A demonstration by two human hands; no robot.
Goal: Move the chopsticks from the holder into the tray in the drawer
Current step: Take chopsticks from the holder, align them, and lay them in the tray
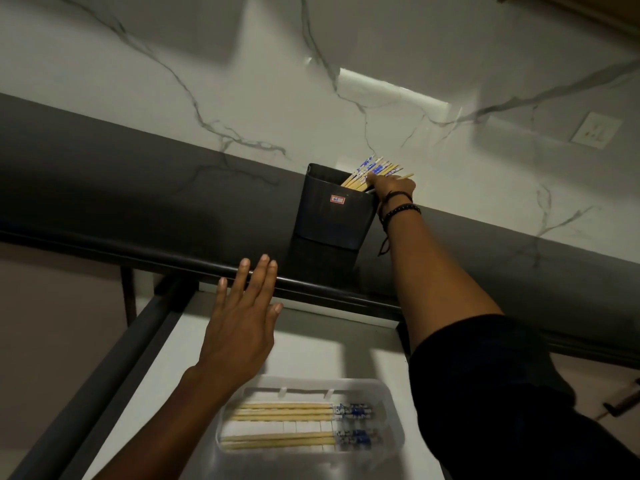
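Several laid chopsticks (pixel 287 410) already flat in two rows in the translucent plastic tray (pixel 394 441), lower centre, inside the white-floored drawer (pixel 311 341). Mid-fetch, by the look of it: right hand (pixel 391 187), upper right of centre, fingers curled and pinching the bunch (pixel 375 166) leaning in the dark, round-cornered plastic holder (pixel 332 216) on the glossy black counter (pixel 138 188). Left hand (pixel 242 323) flat, fingers straight, slightly spread, holding nothing, over the drawer's far edge. Next, probably: lift clear of the rim, swing down, lay parallel. Slim pale wood, blue-and-white patterned tops; smooth, likely to roll.
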